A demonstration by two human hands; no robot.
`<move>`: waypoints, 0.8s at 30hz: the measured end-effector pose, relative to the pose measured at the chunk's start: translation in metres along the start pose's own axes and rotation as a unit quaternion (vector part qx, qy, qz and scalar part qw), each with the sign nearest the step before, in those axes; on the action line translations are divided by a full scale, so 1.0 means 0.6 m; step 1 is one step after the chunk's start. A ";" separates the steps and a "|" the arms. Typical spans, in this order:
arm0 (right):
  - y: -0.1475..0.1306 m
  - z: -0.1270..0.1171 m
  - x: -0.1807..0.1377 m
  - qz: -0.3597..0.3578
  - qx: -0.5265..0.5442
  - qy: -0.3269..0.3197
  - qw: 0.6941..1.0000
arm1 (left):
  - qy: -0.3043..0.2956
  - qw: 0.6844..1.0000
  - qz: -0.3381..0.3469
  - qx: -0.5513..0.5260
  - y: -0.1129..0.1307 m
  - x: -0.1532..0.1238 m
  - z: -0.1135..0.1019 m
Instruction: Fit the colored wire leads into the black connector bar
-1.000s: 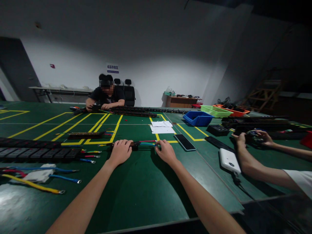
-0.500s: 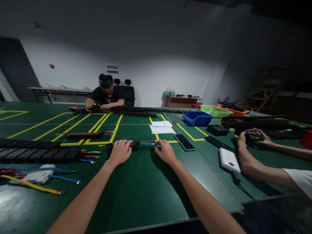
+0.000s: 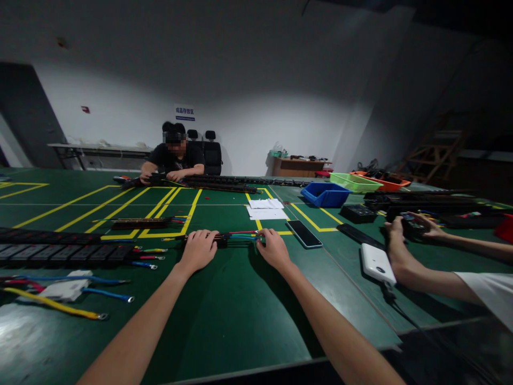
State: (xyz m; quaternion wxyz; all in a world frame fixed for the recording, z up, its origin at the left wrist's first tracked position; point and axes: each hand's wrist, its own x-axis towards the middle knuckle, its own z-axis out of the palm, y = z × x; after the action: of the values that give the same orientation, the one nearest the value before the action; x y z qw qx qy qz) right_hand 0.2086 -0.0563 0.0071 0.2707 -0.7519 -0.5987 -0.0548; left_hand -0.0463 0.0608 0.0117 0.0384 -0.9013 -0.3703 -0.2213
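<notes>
On the green table lies a short black part (image 3: 223,239) with coloured wires coming out of both ends. My left hand (image 3: 198,250) is wrapped over its body and covers much of it. The red, blue and green wires (image 3: 242,236) run out to the right. At their far ends my right hand (image 3: 272,248) has its thumb and forefinger pinched on the wire ends. Left of my left hand, a yellow-tipped lead (image 3: 172,238) sticks out. A similar black wired assembly (image 3: 140,222) rests farther back, apart from both hands.
A phone (image 3: 304,234) and white papers (image 3: 266,208) lie beyond my right hand. Blue bin (image 3: 325,194), green basket (image 3: 355,183) and white power bank (image 3: 377,263) stand rightward. Black module strips (image 3: 64,255) and lugged cables (image 3: 56,303) lie left. A co-worker's hands (image 3: 401,235) work at right; another person (image 3: 174,155) sits opposite.
My two hands stay almost where they were on the part and its wires. The co-worker's forearm at the right has shifted slightly.
</notes>
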 end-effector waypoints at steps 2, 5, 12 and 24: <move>-0.001 0.000 0.001 0.003 0.005 0.008 1.000 | 0.002 1.000 0.003 0.001 -0.001 0.000 0.001; 0.000 0.001 0.001 -0.002 0.002 0.008 1.000 | 0.000 1.000 0.004 -0.001 -0.002 -0.001 0.003; 0.005 0.007 -0.001 -0.017 -0.033 -0.042 0.998 | -0.006 1.000 0.008 0.013 -0.001 0.001 -0.001; 0.003 0.004 -0.001 -0.007 0.005 0.005 1.000 | -0.004 1.000 0.006 -0.006 0.001 -0.002 -0.002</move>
State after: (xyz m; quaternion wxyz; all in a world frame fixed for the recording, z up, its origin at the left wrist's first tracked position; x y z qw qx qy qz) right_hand 0.2095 -0.0561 0.0042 0.2770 -0.7460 -0.6029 -0.0569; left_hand -0.0471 0.0592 0.0124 0.0329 -0.9046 -0.3637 -0.2198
